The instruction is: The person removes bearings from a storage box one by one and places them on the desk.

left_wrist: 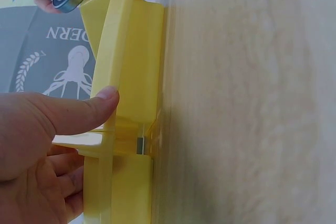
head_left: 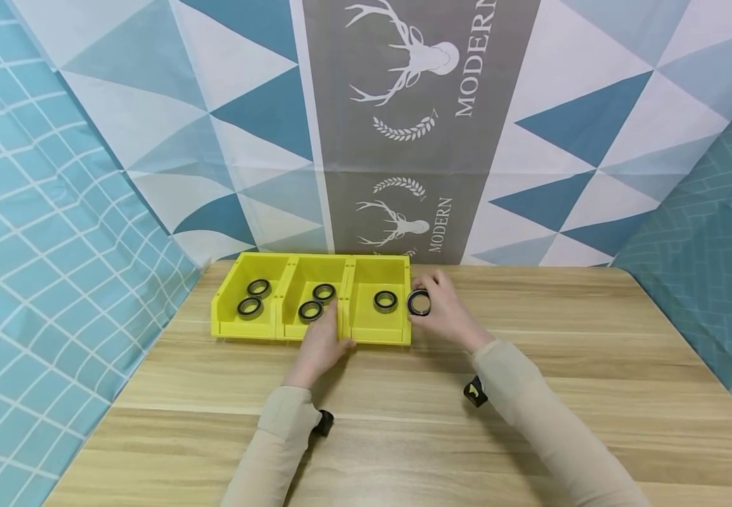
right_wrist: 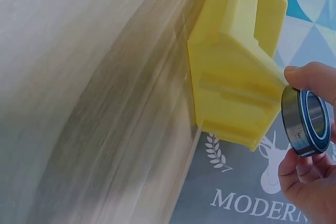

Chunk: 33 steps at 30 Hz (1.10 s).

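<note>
My right hand [head_left: 447, 313] pinches a ball bearing [right_wrist: 295, 124], a steel ring with a dark seal, between thumb and fingers. It holds the bearing on edge, just off the right end of a yellow three-part bin [head_left: 379, 336]. Thumb over the front wall, fingers behind it, my left hand [head_left: 322, 345] grips the bin near the divider between the middle and right compartments. One bearing [head_left: 385, 310] lies flat in the right compartment. Two more lie in the middle compartment, close to my left fingers, and another pair [head_left: 250, 317] in the left one.
The bin stands at the back of a wooden table [head_left: 404, 451], near a patterned backdrop [head_left: 398, 155]. Blue tile-patterned sheets [head_left: 43, 232] hang at the sides. A small black device [head_left: 324, 423] sits at the left wrist, another [head_left: 475, 391] at the right.
</note>
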Each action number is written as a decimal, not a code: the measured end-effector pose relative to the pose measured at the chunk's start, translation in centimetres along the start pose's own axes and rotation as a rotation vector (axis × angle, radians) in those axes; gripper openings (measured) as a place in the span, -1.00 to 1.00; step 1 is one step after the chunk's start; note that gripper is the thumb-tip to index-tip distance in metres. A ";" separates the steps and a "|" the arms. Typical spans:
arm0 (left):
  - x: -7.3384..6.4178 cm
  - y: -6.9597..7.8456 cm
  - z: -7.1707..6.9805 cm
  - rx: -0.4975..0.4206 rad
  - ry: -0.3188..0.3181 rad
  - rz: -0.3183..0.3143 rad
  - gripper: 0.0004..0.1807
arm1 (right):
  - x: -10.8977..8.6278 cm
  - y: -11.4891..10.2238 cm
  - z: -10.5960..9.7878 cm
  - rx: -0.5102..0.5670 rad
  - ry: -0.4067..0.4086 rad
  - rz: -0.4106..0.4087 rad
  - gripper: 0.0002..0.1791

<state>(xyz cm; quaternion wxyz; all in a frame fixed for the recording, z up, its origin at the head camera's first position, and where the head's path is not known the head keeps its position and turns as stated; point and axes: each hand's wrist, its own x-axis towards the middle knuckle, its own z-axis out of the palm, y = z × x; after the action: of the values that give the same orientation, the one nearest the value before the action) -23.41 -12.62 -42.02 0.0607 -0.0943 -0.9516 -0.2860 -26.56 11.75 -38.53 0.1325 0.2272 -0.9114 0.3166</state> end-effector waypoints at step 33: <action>0.0 0.0 -0.1 0.011 0.010 0.016 0.02 | -2.5 3.4 -0.6 -0.078 -0.140 0.139 -0.43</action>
<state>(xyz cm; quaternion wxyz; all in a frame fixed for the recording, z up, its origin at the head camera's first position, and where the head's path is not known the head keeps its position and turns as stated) -23.43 -12.68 -41.95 0.0683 -0.0999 -0.9522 -0.2806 -26.06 15.30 -40.81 0.0550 0.1798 -0.9436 0.2726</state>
